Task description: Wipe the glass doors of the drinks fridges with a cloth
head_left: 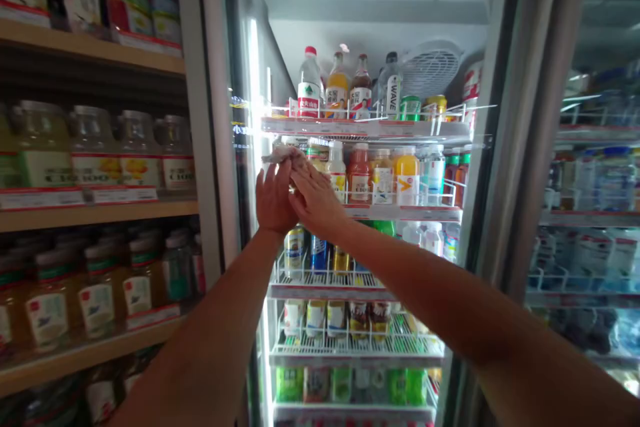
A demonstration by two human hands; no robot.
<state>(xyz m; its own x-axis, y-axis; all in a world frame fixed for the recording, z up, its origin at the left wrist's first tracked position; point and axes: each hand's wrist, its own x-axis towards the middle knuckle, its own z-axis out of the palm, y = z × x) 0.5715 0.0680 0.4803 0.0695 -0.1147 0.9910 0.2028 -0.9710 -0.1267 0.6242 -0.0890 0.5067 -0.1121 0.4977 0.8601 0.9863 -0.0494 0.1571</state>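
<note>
A crumpled pale cloth [290,155] shows above my fingertips, against the glass door of a lit drinks fridge. My left hand [276,199] is raised with its fingers upward, gripping the cloth at its lower edge. From the right, my right hand [319,197] reaches across with its fingers flat over the cloth, touching the left hand. Part of the cloth is hidden under both hands. Behind the glass, juice bottles stand on a wire shelf [400,213], including an orange one [407,173] and a red one [359,173].
The metal door frame [213,107] runs up the left side. Wooden shelves [100,208] with bottled drinks stand at left. Another glass-fronted fridge [590,217] is at right. Higher up, a shelf holds a red-capped bottle [309,83]; cans [319,253] stand lower down.
</note>
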